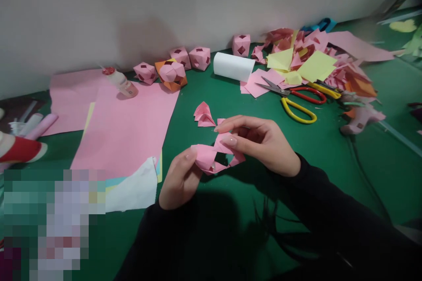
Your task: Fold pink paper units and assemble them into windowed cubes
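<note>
Between my two hands is a partly joined pink folded-paper shape (206,156) with a gap in its middle. My left hand (181,180) pinches its left side, thumb on top. On the upper right part of the same shape, my right hand (263,142) presses with thumb and fingers. A small loose piece of folded pink paper (204,115) lies on the green table just beyond my fingers. Finished-looking pink paper balls with diamond holes, such as this pink paper ball (241,45), stand along the wall.
Large pink paper sheets (132,127) lie at left under a small drink bottle (120,82). A white paper roll (233,66), red-and-yellow scissors (290,92) and a heap of paper scraps (316,59) are at back right. A glue gun (361,118) with its cord lies at right.
</note>
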`<action>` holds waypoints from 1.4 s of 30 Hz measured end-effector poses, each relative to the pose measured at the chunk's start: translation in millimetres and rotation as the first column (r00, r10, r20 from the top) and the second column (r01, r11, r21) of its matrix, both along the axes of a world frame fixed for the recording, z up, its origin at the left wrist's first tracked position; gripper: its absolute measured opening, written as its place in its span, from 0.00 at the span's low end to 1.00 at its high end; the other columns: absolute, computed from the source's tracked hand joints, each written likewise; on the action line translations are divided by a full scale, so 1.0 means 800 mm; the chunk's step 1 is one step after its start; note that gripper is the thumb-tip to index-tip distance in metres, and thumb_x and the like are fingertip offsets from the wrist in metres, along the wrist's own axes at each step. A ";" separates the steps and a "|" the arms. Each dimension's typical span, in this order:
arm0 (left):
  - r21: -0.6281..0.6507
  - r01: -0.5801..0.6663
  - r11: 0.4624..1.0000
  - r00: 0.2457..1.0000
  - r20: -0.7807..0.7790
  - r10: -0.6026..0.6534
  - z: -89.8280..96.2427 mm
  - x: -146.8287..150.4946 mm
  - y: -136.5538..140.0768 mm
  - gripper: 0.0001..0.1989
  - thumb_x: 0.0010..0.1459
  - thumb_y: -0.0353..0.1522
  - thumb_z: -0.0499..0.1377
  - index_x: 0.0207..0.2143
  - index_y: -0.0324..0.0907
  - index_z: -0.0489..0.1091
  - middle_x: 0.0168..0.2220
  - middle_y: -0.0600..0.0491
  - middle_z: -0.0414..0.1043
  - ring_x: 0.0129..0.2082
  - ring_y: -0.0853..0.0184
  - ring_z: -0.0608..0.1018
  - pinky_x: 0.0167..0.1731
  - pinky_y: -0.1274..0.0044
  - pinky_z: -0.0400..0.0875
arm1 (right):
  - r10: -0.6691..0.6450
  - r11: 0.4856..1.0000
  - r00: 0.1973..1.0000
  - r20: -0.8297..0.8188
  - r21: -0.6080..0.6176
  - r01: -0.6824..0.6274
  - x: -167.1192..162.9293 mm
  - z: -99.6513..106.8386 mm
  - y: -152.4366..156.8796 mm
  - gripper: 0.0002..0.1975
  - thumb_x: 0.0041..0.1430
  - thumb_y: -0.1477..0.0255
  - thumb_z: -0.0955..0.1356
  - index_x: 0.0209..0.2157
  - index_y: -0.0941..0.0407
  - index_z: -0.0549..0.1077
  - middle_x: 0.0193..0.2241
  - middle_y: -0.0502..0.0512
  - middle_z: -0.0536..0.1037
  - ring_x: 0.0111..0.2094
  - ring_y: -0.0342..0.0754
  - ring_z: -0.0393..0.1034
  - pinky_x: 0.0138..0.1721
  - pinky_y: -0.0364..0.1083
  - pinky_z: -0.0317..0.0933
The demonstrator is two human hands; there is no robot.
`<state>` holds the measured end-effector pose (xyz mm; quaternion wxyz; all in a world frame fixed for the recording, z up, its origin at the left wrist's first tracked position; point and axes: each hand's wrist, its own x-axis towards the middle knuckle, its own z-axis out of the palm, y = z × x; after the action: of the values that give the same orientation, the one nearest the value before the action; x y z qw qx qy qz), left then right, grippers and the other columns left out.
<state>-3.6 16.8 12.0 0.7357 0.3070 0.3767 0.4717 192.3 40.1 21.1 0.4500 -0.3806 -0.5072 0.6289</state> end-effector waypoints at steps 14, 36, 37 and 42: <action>0.129 0.012 0.992 1.000 -0.003 -0.011 -0.032 0.002 -0.003 0.11 0.55 0.40 0.66 0.32 0.40 0.78 0.34 0.48 0.76 0.34 0.64 0.75 0.37 0.73 0.71 | -0.024 0.998 0.997 0.069 0.067 0.019 -0.004 0.003 -0.001 0.06 0.56 0.68 0.75 0.38 0.48 0.84 0.42 0.53 0.83 0.46 0.52 0.75 0.41 0.48 0.72; 0.008 0.040 0.999 0.991 0.124 -0.041 -0.028 0.004 0.002 0.20 0.56 0.44 0.66 0.42 0.37 0.78 0.44 0.42 0.79 0.54 0.49 0.75 0.54 0.61 0.70 | 0.055 0.998 0.998 -0.041 -0.030 -0.056 -0.004 0.003 0.002 0.19 0.55 0.72 0.75 0.49 0.49 0.78 0.53 0.54 0.77 0.38 0.44 0.75 0.39 0.45 0.71; -0.025 0.051 0.998 0.987 0.152 -0.047 -0.026 0.005 0.004 0.22 0.56 0.46 0.65 0.44 0.37 0.77 0.47 0.41 0.78 0.56 0.48 0.74 0.55 0.60 0.70 | 0.079 0.993 0.994 -0.071 -0.077 -0.085 -0.003 0.001 0.004 0.23 0.53 0.72 0.76 0.51 0.49 0.76 0.50 0.53 0.78 0.36 0.43 0.74 0.37 0.44 0.71; -0.153 0.026 0.988 0.981 0.193 0.005 -0.023 0.011 0.010 0.27 0.56 0.50 0.64 0.45 0.36 0.75 0.49 0.40 0.78 0.56 0.49 0.75 0.52 0.62 0.74 | 0.131 0.940 0.967 -0.217 -0.283 -0.191 -0.004 -0.009 0.010 0.28 0.45 0.77 0.79 0.50 0.54 0.75 0.30 0.47 0.78 0.32 0.41 0.73 0.36 0.41 0.70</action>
<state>5.2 25.1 -6.2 0.7929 0.2037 0.3377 0.4646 189.4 47.9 14.1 0.3811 -0.3385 -0.3881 0.7679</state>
